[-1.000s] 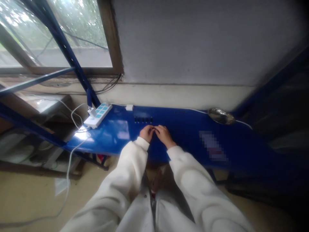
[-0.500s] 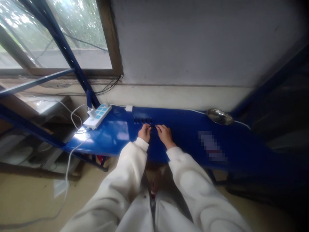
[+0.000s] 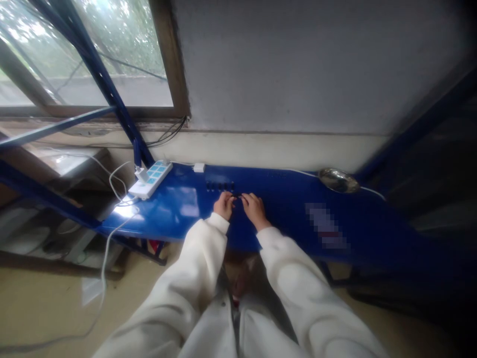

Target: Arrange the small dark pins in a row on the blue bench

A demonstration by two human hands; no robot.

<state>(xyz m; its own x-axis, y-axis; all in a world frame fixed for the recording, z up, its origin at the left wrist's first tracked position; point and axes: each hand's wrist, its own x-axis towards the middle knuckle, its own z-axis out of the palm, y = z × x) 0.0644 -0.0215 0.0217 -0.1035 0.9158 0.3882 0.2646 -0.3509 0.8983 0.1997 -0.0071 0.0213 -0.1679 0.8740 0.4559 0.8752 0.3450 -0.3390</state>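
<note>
My left hand [image 3: 224, 205] and my right hand [image 3: 254, 209] meet over the middle of a blue metal shelf [image 3: 283, 204]. Both have their fingers curled, and together they pinch a small dark item [image 3: 237, 196] between their fingertips; it is too small to name. Just beyond the hands, several small dark pieces [image 3: 220, 185] stand in a row on the shelf. White sleeves cover both arms.
A white power strip [image 3: 151, 179] with a plugged charger and white cables lies at the shelf's left end. A small white adapter [image 3: 198, 167] sits by the wall. A shallow metal dish [image 3: 338, 179] rests at the right. Blue rack struts [image 3: 93, 64] cross the window.
The hands shifted slightly away from me toward the row of dark pieces and stay pinched together; the view moved a little.
</note>
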